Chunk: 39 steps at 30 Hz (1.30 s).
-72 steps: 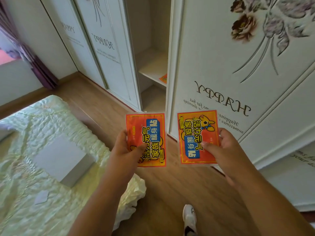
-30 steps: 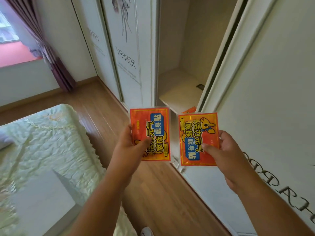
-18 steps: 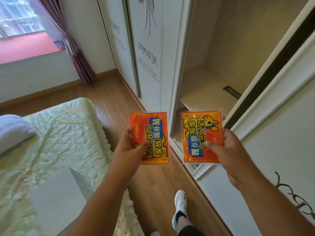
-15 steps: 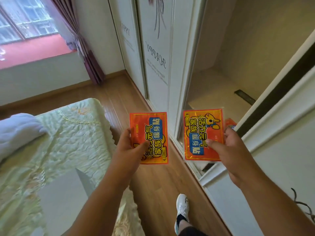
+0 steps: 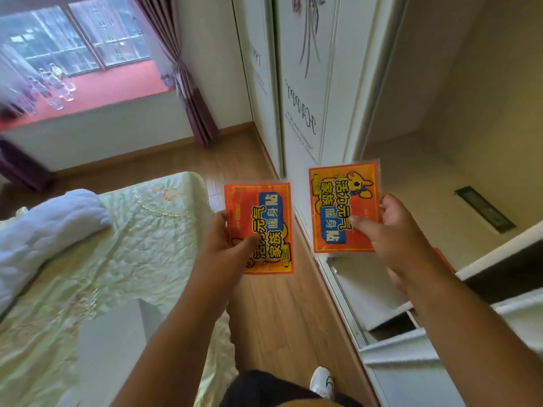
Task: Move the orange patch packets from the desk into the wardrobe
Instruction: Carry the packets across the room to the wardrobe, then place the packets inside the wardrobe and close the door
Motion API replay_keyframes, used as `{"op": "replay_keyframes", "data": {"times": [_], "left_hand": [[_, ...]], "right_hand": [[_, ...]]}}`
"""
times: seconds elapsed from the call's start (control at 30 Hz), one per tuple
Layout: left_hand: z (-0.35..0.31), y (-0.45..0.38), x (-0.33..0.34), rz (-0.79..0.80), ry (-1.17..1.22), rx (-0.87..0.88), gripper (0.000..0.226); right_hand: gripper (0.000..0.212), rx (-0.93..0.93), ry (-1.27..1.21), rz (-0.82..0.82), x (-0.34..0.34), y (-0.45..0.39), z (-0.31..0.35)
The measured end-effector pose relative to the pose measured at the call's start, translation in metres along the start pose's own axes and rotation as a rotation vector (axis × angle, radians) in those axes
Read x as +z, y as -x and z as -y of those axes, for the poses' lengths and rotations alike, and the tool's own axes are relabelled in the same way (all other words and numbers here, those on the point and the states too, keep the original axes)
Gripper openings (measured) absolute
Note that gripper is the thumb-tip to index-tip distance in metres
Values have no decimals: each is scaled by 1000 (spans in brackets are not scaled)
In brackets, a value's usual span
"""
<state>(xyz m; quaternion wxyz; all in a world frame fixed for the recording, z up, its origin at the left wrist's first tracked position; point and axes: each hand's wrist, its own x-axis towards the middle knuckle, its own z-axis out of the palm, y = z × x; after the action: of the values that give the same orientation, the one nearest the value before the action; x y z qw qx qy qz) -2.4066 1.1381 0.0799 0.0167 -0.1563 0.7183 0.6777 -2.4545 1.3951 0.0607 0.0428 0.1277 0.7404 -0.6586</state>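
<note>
Left hand (image 5: 226, 248): closed on an orange patch packet (image 5: 266, 227); the thumb is pressed across the packet's lower front, the remaining fingers (image 5: 221, 221) are wrapped behind its left edge. The packet is held upright, printed face toward the camera, above the wooden floor (image 5: 282, 312) between the bed and the wardrobe.

Right hand (image 5: 396, 236): closed on a second orange packet (image 5: 338, 207); the thumb is laid on its front at the right-hand side, the fingertips (image 5: 385, 201) are curled over its right edge. This packet is held slightly higher than the first, in front of the open wardrobe compartment, over the edge of the shelf (image 5: 411, 183). The two packets are held apart, not touching.

Wardrobe (image 5: 302, 83): white, with lettering and a floral motif on the closed door; the compartment at right is open, with a pale interior.

Bed (image 5: 126, 245): covered in pale green quilted fabric, located at left.

Window (image 5: 73, 39) with purple curtain (image 5: 188, 83): located at the far wall.

White shoe (image 5: 321, 381): seen on the floor at the bottom edge.
</note>
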Motion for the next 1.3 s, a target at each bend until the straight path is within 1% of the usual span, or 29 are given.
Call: {"op": "replay_keyframes", "data": {"times": [0.17,0.4,0.47,0.63,0.77,0.87,0.97,1.1,1.3], "left_hand": [[0,-29,20,14,19,-20,32],[-7,-97,54,136,7,-31,33],[-9,-123,66,194,12,-46,32],[-22,-193,92,396,-23,-37,37],[-35,-254,106,495,-40,-45,35],[-35,-288,123,587,-70,-69,33],[-33,-301,147,717,-114,-99,31],[-27,-296,180,859,-186,-138,30],[-20,-275,220,986,-270,-136,30]], "right_hand": [[30,23,12,19,-13,-27,-11],[25,59,39,-107,-29,-61,-16],[22,74,43,-165,-33,-70,-14],[21,129,58,-345,-32,-94,-5],[21,187,61,-453,-19,-111,2],[22,230,18,-568,-10,-121,1],[23,282,-13,-664,-1,-120,-4],[26,323,-48,-800,3,-106,-10],[27,329,-170,-922,-17,-84,-20]]}}
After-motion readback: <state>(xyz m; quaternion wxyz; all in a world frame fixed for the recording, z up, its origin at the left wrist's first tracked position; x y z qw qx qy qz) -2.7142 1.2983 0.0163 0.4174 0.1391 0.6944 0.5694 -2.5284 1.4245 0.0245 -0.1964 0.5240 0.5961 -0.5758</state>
